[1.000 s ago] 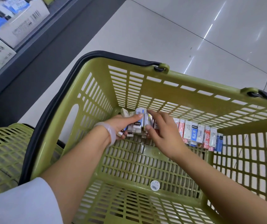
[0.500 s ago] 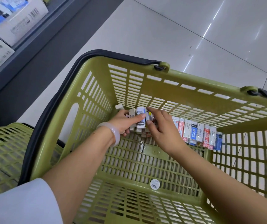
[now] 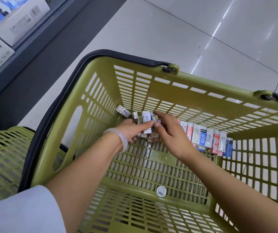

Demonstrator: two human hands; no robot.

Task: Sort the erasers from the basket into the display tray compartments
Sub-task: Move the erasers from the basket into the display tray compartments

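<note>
An olive-green plastic basket (image 3: 151, 76) with a black handle holds packaged erasers along its far wall. My left hand (image 3: 131, 128), with a pale bangle on the wrist, grips a bunch of small boxed erasers (image 3: 146, 117) at the far left of the basket floor. My right hand (image 3: 170, 130) curls over the same bunch from the right, thumb and fingers pinching it. A row of upright erasers (image 3: 207, 137) in white, blue and red sleeves stands to the right. One loose white eraser (image 3: 122, 111) leans in the far left corner. No display tray is in view.
A second green basket (image 3: 2, 157) sits at the left, partly under this one. A grey shelf with cardboard boxes (image 3: 15, 15) runs along the upper left. Glossy white floor tiles (image 3: 202, 31) lie beyond. A round barcode sticker (image 3: 161, 191) is on the basket's inner ledge.
Both hands stay closed round the same bunch of erasers at the far left; they have shifted only slightly, and the loose white eraser in the corner has come into view.
</note>
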